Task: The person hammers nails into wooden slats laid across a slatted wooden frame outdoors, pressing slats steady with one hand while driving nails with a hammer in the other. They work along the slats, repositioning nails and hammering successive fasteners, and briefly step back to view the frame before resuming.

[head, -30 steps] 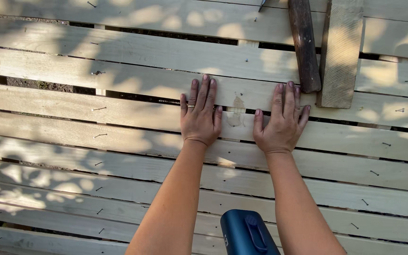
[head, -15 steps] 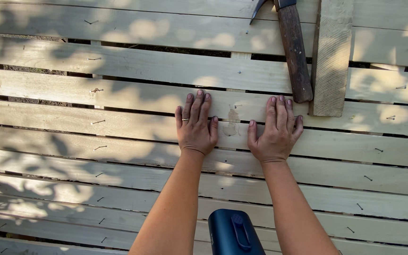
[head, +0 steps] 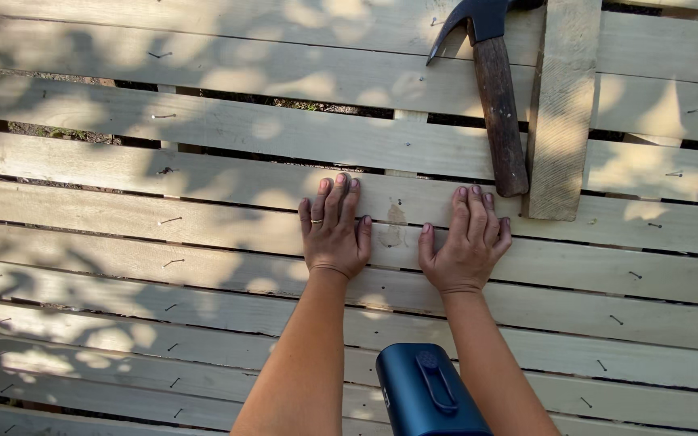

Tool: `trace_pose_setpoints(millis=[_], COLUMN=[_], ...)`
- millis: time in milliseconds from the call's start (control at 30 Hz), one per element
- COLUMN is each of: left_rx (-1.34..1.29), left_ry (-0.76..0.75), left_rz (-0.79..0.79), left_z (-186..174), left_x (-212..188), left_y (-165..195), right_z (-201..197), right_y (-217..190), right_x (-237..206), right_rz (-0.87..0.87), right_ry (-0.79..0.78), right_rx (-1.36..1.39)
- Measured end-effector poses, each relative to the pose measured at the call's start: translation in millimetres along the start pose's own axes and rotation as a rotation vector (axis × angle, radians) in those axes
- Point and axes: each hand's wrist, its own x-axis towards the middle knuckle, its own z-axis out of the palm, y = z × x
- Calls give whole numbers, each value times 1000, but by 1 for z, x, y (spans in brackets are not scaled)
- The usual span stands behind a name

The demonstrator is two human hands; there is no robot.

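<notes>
Both my hands lie flat, palms down, on pale wooden planks (head: 203,222) laid side by side. My left hand (head: 334,230) has a ring on one finger and its fingers are held close together. My right hand (head: 466,242) rests a short way to its right, on the same boards. Neither hand holds anything. A claw hammer (head: 496,89) with a dark wooden handle lies on the planks just above my right hand, its handle end close to my fingertips.
A short upright board (head: 561,109) lies across the planks beside the hammer. Bent nails (head: 170,220) stick out of several planks. A dark blue device (head: 428,394) sits at the bottom edge between my forearms. Gaps between upper planks show soil.
The view has shifted so the hammer and short board sit lower and larger in frame. My hands have stayed flat on the planks, appearing lower in view.
</notes>
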Motion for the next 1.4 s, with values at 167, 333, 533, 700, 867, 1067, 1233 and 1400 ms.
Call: trace_pose_setpoints(millis=[167, 333, 533, 700, 867, 1067, 1233, 1400], left_rx=[-18, -74, -70, -45, -30, -46, -72, -109], left_ry=[12, -26, -53, -64, -89, -94, -86, -38], left_rz=[19, 27, 14, 14, 9, 3, 11, 13], left_z=[0, -4, -7, -7, -5, -2, -2, -1], left_x=[-1, 0, 1, 4, 4, 4, 4, 6], left_y=[-1, -2, 0, 1, 4, 7, 8, 10], right_z=[1, -5, -21, -22, -32, -80, -48, -49], right_y=[0, -2, -4, 7, 10, -5, -6, -5], right_x=[-1, 0, 70, 156, 114, -50, -79, -59], right_rz=[2, -9, 21, 302, 265, 225, -207, 287], right_ry=[11, 32, 175, -117, -99, -86, 68, -197], right_rx=[6, 34, 81, 106, 387, 1258, 485, 678])
